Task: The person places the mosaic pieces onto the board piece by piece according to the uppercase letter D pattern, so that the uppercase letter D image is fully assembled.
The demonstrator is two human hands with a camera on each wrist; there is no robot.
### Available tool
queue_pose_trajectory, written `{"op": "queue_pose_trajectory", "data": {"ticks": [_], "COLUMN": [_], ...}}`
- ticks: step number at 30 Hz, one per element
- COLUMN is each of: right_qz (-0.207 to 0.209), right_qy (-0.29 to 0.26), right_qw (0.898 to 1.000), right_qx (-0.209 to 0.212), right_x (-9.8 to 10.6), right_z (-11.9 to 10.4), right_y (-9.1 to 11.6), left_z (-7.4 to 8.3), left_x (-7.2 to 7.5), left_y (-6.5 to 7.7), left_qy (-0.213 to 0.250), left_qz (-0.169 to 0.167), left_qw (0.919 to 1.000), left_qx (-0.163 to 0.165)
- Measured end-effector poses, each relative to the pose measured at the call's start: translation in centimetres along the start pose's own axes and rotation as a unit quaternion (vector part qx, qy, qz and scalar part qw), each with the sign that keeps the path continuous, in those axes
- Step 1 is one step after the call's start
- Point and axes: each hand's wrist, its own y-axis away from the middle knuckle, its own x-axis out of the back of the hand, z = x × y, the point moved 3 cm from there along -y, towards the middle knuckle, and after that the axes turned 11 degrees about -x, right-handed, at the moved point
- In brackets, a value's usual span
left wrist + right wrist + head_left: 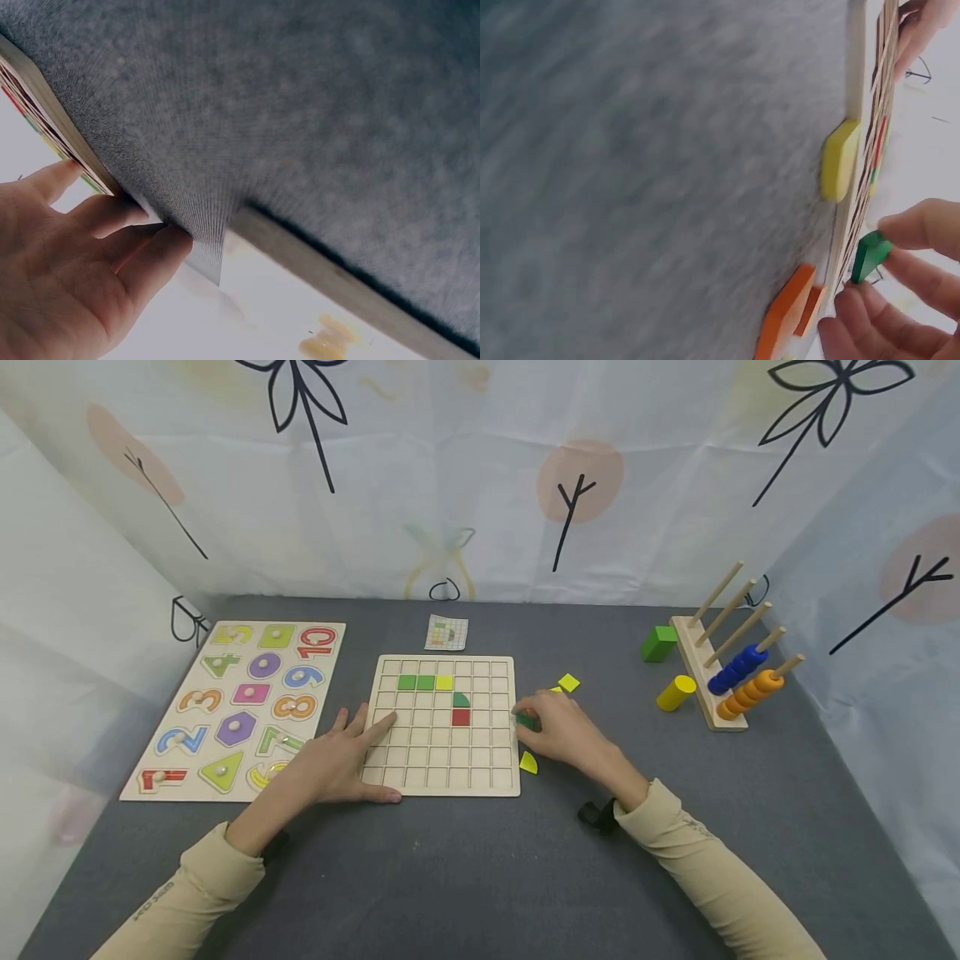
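A square wooden grid board (442,760) lies mid-table. Set in its cells are two green squares, a yellow square (444,682), a red square (461,717) and a green rounded piece (461,699). My left hand (341,760) rests on the board's left edge with fingers spread. Just off the right edge, my right hand (562,727) pinches a small green piece (870,256) between thumb and fingers. Below that hand lies a yellow quarter-round piece (528,762). Orange pieces (786,311) lie on the table in the right wrist view; the hand hides them from the head view.
A number-and-shape puzzle board (281,643) lies at left. Behind the grid is a small pattern card (447,633). Yellow pieces (569,682) sit beyond the right hand. At right stand a peg stacker (720,702), a green block (659,644) and a yellow cylinder (676,693).
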Motion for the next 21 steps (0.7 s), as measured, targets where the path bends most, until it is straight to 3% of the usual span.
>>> {"op": "queue_pose_trajectory", "data": {"ticks": [4, 10, 21], "right_qz": [-0.029, -0.076, -0.129], "right_qy": [-0.075, -0.183, -0.213], "right_qw": [0.997, 0.980, 0.967], "right_qx": [0.018, 0.035, 0.061], "right_x": [-0.4, -1.9, -3.8], "right_z": [-0.7, -1.7, -2.9], "right_y": [-0.4, -1.4, -2.8], "left_z": [0.0, -0.1, -0.2], "left_x": [0.0, 0.0, -0.1], "left_y": [0.0, 0.0, -0.1], "left_qy": [0.001, 0.002, -0.002], "left_qz": [-0.002, -0.002, 0.003], "left_qw": [1.0000, 1.0000, 1.0000], "left_qx": [0.002, 0.002, 0.000]}}
